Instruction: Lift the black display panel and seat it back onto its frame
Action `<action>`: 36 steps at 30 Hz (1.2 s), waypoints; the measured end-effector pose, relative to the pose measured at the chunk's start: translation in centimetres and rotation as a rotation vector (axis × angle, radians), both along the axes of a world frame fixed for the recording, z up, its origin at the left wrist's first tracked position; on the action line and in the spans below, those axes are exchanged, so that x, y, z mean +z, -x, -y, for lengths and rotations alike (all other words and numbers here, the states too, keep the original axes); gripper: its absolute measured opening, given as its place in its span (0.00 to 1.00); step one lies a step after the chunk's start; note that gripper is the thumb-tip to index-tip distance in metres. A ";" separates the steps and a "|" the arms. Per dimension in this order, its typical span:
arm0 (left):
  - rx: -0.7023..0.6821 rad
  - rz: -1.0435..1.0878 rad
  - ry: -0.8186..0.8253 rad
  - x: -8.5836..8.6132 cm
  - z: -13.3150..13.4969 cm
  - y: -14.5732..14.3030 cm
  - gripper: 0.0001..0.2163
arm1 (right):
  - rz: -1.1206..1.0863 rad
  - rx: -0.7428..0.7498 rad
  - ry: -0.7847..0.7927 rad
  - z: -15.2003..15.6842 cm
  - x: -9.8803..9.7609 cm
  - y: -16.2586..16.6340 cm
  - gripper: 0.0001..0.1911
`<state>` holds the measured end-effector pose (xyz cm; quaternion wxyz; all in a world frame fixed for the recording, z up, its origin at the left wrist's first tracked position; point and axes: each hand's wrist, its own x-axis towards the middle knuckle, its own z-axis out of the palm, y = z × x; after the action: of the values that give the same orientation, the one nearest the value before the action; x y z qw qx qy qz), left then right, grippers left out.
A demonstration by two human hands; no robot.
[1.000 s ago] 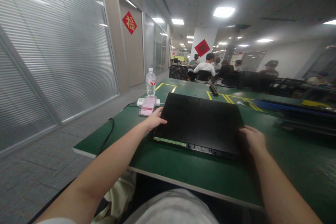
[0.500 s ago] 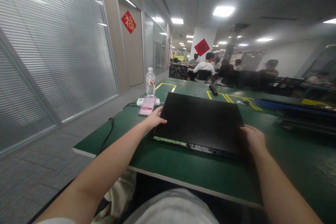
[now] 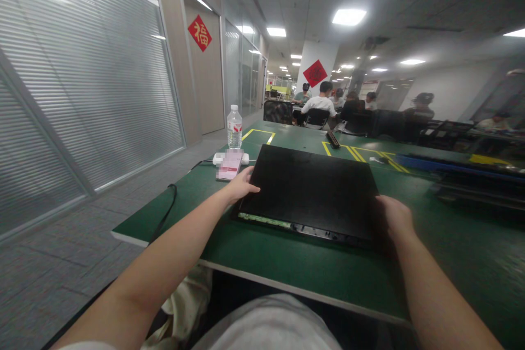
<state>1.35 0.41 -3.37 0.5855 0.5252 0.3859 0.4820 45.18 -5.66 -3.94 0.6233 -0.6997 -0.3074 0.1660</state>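
Note:
A flat black display panel [image 3: 314, 191] lies over the green table [image 3: 287, 268], its far edge looking slightly raised. Along its near edge runs a strip of green circuit board [image 3: 262, 221] beside a dark frame strip. My left hand [image 3: 243, 186] grips the panel's left edge, thumb on top and the other fingers at the side. At the right edge my right hand [image 3: 394, 214] holds the panel, with its fingers partly hidden behind the edge. A phone [image 3: 229, 166] with a pinkish screen rests just beyond my left hand.
A water bottle [image 3: 234, 127] stands behind a white power strip [image 3: 219, 158] at the left. A black cable [image 3: 167, 210] hangs over the left table edge. Dark trays with a blue edge [image 3: 435, 165] sit at right. Several people are seated at the back.
Almost nothing differs. The view shifts very slightly, and both hands stay on the panel's side edges.

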 end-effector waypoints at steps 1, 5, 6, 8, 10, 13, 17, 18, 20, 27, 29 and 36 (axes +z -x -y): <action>-0.002 0.004 -0.003 0.0 0.0 0.0 0.39 | 0.003 -0.002 0.000 0.0 0.1 0.1 0.13; -0.015 0.012 -0.001 -0.2 -0.2 0.1 0.40 | 0.018 -0.015 0.025 0.1 0.3 0.3 0.12; -0.015 0.012 0.000 -0.2 -0.2 0.1 0.40 | 0.017 -0.017 0.030 0.1 0.3 0.3 0.13; -0.015 0.013 0.000 -0.3 -0.3 0.1 0.39 | 0.007 -0.015 0.035 0.1 0.3 0.3 0.13; -0.012 0.014 -0.007 -0.3 -0.3 0.1 0.39 | -0.004 -0.012 0.037 0.0 0.3 0.3 0.12; -0.015 0.012 -0.018 -0.2 -0.2 -0.1 0.38 | -0.005 -0.001 0.025 -0.1 0.2 0.2 0.11; -0.007 0.011 -0.013 0.0 -0.1 -0.1 0.37 | 0.003 0.019 0.008 -0.3 -0.1 -0.2 0.10; -0.002 0.012 -0.011 0.0 -0.1 -0.1 0.37 | 0.011 0.017 0.012 -0.3 -0.2 -0.2 0.10; -0.004 0.013 -0.007 0.0 -0.1 -0.1 0.38 | 0.029 0.006 0.019 -0.4 -0.3 -0.4 0.10; -0.007 0.027 -0.006 -0.2 -0.3 -0.1 0.40 | 0.037 0.005 0.033 -0.6 -0.6 -0.6 0.12; -0.008 0.031 -0.005 -0.2 -0.3 -0.1 0.39 | 0.041 0.010 0.044 -0.6 -0.7 -0.7 0.12; 0.002 0.017 0.011 -0.1 -0.2 0.1 0.39 | 0.000 -0.001 0.073 -0.3 -0.1 -0.2 0.11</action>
<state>1.29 0.59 -3.46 0.5913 0.5176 0.3838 0.4849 45.38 -5.41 -4.00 0.5975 -0.7220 -0.3007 0.1766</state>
